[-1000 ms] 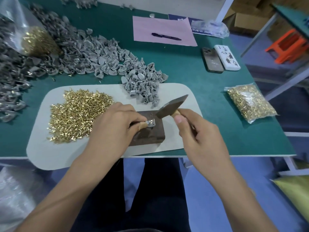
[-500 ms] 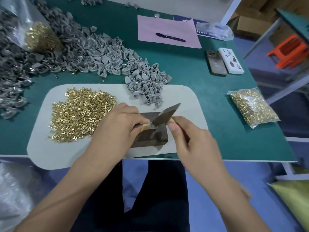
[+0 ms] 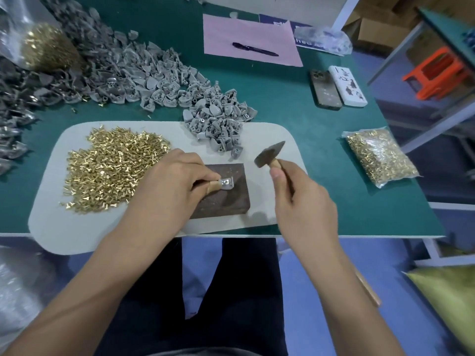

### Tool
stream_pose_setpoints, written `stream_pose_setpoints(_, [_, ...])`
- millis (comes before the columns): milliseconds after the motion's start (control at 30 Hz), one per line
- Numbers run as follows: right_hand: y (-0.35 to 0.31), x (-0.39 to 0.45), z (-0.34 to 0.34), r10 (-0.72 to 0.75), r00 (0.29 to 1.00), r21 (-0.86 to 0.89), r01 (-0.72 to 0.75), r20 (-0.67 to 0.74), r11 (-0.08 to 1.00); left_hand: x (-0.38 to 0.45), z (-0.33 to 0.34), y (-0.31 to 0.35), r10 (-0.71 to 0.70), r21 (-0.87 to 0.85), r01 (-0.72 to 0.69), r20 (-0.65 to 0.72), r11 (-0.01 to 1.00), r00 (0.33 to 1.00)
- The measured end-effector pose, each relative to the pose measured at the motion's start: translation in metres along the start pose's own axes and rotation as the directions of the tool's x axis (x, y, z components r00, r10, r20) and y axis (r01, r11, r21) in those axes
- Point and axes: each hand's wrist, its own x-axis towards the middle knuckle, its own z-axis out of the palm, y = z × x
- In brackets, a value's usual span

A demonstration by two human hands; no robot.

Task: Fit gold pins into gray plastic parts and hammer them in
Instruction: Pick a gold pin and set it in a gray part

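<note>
A green table [image 3: 295, 119] is carrying everything, and a pale gray mat [image 3: 270, 134] is lying along its near edge; the places below are told from this mat. A broad heap of gray plastic parts [image 3: 144, 75] is spreading across the table beyond the mat's far left corner, and a smaller cluster of the same parts [image 3: 218, 124] is spilling over the mat's far edge. A pile of gold pins [image 3: 110, 165] is lying on the mat's left half. A pink sheet [image 3: 249, 34] with a pen [image 3: 254, 49] on it is lying well beyond the mat, two phones [image 3: 336, 89] are lying beyond its right end, and a clear bag of pins [image 3: 380, 156] is sitting right of it.

A dark block [image 3: 226, 199] is resting on the mat's near middle. The left hand [image 3: 169, 191] is pinching a tan-wrapped holder, keeping one gray part [image 3: 227, 182] pressed on the block. The right hand [image 3: 303, 201] is gripping the wooden handle of a hammer [image 3: 270, 155], whose head is hanging above the mat just right of the block, apart from the part.
</note>
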Motion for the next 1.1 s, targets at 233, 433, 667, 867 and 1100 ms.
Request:
stream_pose_setpoints(233, [0.004, 0.013, 0.019, 0.194, 0.981, -0.271, -0.194, -0.027, 0.943, -0.001, -0.002, 0.002, -0.035, -0.019, 0.035, 0.011, 0.999, 0.999])
stream_pose_setpoints(433, [-0.024, 0.011, 0.019, -0.065, 0.992, 0.15, 0.081, -0.11, 0.985, -0.033, -0.027, -0.002, -0.103, -0.066, 0.1, -0.044, 0.993, 0.994])
stream_pose_setpoints(667, [-0.121, 0.002, 0.066, -0.494, 0.846, 0.591, 0.299, 0.198, 0.749, -0.073, -0.079, -0.046, -0.283, 0.01, 0.288, -0.163, 0.958, 0.945])
stream_pose_setpoints(867, [-0.196, 0.002, 0.118, -0.636, 0.694, 0.535, 0.415, 0.337, 0.736, -0.113, -0.116, -0.095, -0.46, 0.058, 0.493, -0.277, 0.868, 0.843])
stream_pose_setpoints(1100, [-0.251, 0.006, 0.157, -0.685, 0.62, 0.29, 0.624, 0.382, 0.726, -0.119, -0.124, -0.135, -0.562, 0.094, 0.617, -0.325, 0.781, 0.761])
